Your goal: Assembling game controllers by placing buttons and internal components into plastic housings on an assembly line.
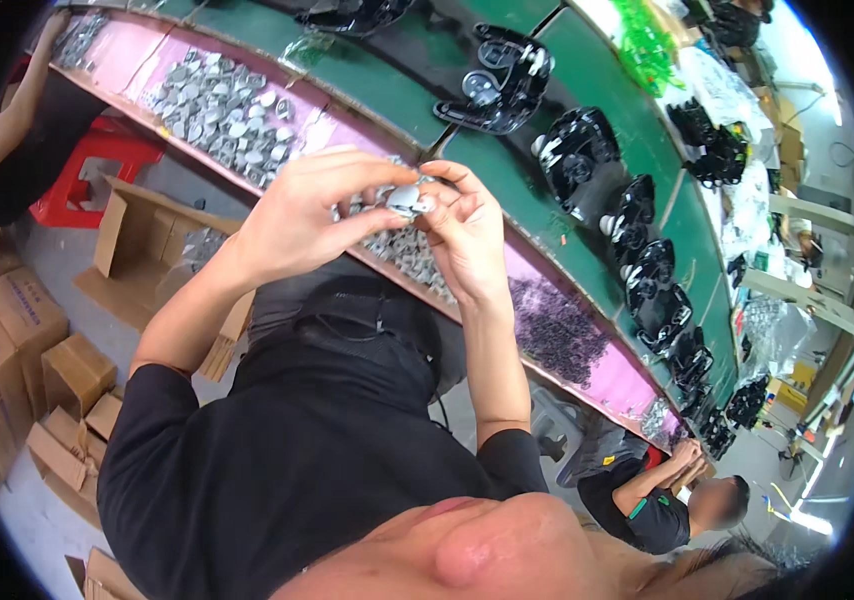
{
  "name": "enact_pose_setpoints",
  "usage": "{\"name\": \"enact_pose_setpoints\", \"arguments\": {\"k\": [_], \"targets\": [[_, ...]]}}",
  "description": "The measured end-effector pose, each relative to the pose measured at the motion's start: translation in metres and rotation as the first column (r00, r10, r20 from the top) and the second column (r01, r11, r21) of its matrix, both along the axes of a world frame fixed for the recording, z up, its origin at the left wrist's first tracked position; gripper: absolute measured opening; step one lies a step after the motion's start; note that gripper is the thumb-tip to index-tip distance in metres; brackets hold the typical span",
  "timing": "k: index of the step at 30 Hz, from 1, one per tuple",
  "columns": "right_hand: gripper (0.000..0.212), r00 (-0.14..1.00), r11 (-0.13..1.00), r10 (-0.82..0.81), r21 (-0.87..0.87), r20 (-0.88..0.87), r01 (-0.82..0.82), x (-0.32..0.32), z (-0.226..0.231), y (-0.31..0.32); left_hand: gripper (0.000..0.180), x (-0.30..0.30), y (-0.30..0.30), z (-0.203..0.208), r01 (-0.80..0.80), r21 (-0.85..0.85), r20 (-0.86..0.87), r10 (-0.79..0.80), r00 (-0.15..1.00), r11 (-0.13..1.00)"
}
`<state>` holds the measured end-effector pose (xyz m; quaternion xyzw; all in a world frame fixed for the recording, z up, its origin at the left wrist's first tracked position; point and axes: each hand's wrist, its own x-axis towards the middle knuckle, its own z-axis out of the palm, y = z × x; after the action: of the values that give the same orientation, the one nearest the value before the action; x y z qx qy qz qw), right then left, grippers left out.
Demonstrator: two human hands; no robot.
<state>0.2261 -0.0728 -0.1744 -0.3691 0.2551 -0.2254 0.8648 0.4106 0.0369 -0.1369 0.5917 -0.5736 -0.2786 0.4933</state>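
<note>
Between my two hands, above the pink strip of the bench, is a small grey plastic part (405, 200). My left hand (312, 205) pinches it with thumb and fingers from the left. From the right, the fingertips of my right hand (464, 225) close on its other end. Fingers cover much of the part, so its exact kind does not show. A heap of similar grey parts (222, 110) lies on the pink strip (162, 55) to the left, and more grey pieces (402, 250) lie just under my hands.
Black rings (557, 330) are piled to the right. Black glossy housings (502, 80) line the green bench surface (427, 75) beyond. Cardboard boxes (12, 340) and a red stool (97, 170) stand on the left floor. Co-workers sit at both ends, one at far right (662, 500).
</note>
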Motion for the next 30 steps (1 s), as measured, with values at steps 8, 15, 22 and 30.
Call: {"name": "enact_pose_setpoints", "arguments": {"k": [8,15,22,30], "targets": [[0.031,0.877,0.846,0.314,-0.312,-0.363,-0.432,0.058,0.058,-0.062,0.033,0.025,0.004,-0.006,-0.204,-0.189,-0.107,0.187,0.977,0.961],[0.039,0.840,0.624,-0.312,-0.762,-0.443,-0.171,0.159,0.047,-0.244,0.034,0.044,0.017,-0.014,-0.256,-0.161,-0.126,0.237,0.963,0.953],[0.059,0.563,0.577,-0.694,-0.815,-0.449,0.061,0.250,-0.022,-0.397,0.034,0.054,0.039,-0.024,-0.317,-0.071,-0.104,0.309,0.945,0.946],[0.080,0.516,0.753,-0.654,-0.537,-0.553,0.379,0.320,-0.048,-0.450,0.035,0.071,0.068,-0.034,-0.424,0.024,-0.122,0.424,0.898,0.905]]}}
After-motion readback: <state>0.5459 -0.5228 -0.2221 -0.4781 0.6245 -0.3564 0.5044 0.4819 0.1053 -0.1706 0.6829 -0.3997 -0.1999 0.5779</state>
